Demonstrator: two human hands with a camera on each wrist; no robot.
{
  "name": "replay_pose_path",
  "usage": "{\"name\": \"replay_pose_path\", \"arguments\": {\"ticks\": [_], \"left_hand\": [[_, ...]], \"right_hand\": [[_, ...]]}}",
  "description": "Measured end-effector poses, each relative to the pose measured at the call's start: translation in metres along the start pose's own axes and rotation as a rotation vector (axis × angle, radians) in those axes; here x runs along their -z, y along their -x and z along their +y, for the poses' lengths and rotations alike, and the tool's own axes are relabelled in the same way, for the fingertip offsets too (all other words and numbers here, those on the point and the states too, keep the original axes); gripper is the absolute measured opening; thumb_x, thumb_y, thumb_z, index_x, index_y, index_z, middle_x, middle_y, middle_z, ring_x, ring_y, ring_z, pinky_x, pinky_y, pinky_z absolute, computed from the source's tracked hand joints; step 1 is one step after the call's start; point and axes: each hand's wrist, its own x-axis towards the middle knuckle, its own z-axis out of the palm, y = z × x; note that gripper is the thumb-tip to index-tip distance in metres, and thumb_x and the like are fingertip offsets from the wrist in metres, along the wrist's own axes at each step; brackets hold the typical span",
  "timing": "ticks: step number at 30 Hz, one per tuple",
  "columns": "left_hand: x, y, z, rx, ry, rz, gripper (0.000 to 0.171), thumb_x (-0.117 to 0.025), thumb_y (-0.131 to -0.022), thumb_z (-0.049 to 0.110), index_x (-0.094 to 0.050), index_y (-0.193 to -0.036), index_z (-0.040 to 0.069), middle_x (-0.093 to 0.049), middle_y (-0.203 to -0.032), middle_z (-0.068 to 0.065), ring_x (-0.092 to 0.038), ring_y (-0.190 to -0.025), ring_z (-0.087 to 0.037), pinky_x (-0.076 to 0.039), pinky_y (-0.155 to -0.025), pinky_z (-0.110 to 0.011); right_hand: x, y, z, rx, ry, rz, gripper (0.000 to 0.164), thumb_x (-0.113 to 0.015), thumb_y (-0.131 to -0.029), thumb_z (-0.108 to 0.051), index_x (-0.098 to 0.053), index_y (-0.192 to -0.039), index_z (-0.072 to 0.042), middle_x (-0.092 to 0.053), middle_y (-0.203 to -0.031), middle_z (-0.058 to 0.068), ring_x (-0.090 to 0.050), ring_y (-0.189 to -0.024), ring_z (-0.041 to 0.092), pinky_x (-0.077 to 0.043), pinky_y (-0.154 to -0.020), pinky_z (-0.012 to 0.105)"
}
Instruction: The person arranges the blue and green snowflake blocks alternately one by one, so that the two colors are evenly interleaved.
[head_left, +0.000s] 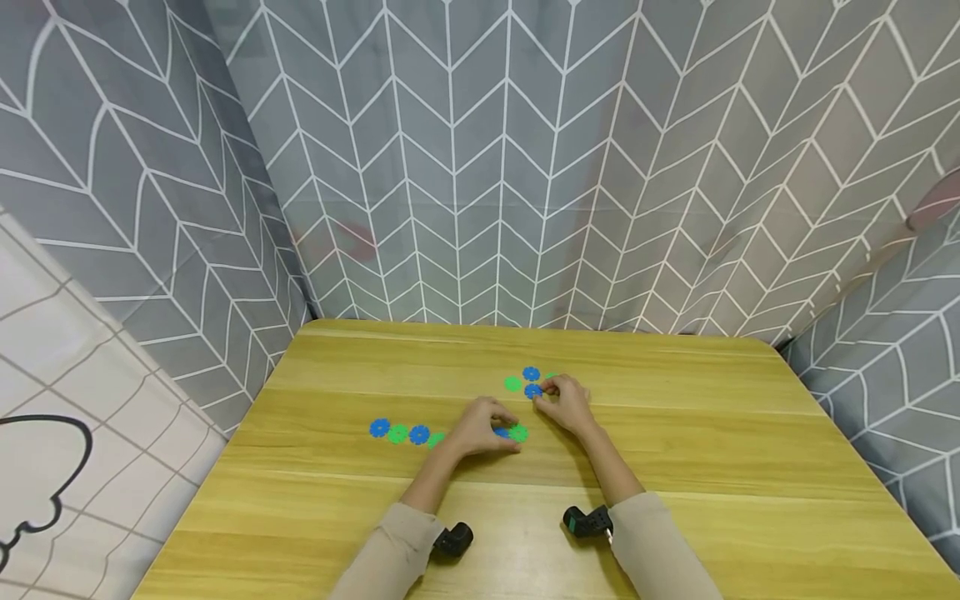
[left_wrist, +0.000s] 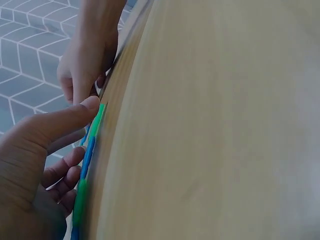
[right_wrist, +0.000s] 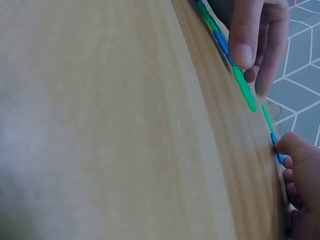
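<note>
A row of flat, notched blue and green plastic discs lies on the table, running from a blue disc (head_left: 380, 427) at the left to a green disc (head_left: 518, 432). My left hand (head_left: 476, 429) arches over the right part of this row and hides some of it. Its thumb and fingers stand loosely on either side of the end green disc. Farther back, my right hand (head_left: 566, 404) pinches a blue disc (head_left: 533, 391) by its edge between thumb and fingers, close over the table. In the right wrist view, the right thumb lies against that blue disc (right_wrist: 279, 156).
Beside the right hand lie a loose green disc (head_left: 512, 382) and another blue disc (head_left: 531, 373). One more green disc (head_left: 551, 377) is partly hidden behind the right fingers. The wooden table (head_left: 720, 467) ends at a patterned grey curtain (head_left: 480, 167).
</note>
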Motion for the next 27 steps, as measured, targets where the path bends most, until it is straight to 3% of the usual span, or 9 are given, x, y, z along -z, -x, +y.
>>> {"name": "replay_pose_path", "arguments": {"ticks": [23,27], "left_hand": [[-0.0047,-0.0023,0.0012,0.008,-0.017,0.009,0.029,-0.082,-0.073,0.026,-0.075,-0.095,0.009,-0.066,-0.093,-0.001,-0.052,-0.09,-0.017,-0.036,-0.087,-0.038],[-0.0055,-0.0023,-0.0006,0.005,-0.02,0.011,0.029,-0.082,-0.073,0.027,-0.075,-0.095,0.009,-0.066,-0.093,0.0,-0.052,-0.09,-0.016,-0.036,-0.086,-0.037]], "right_hand": [[-0.0025,0.0003,0.0044,0.027,-0.001,0.034,0.019,-0.072,-0.077,-0.015,-0.068,-0.088,0.0,-0.062,-0.086,0.008,-0.056,-0.085,0.028,-0.031,-0.084,0.052],[-0.0013,0.0029,0.0062,0.041,-0.042,0.05,0.019,-0.073,-0.076,-0.012,-0.068,-0.086,0.003,-0.062,-0.084,0.01,-0.058,-0.081,0.027,-0.04,-0.084,0.047]]}}
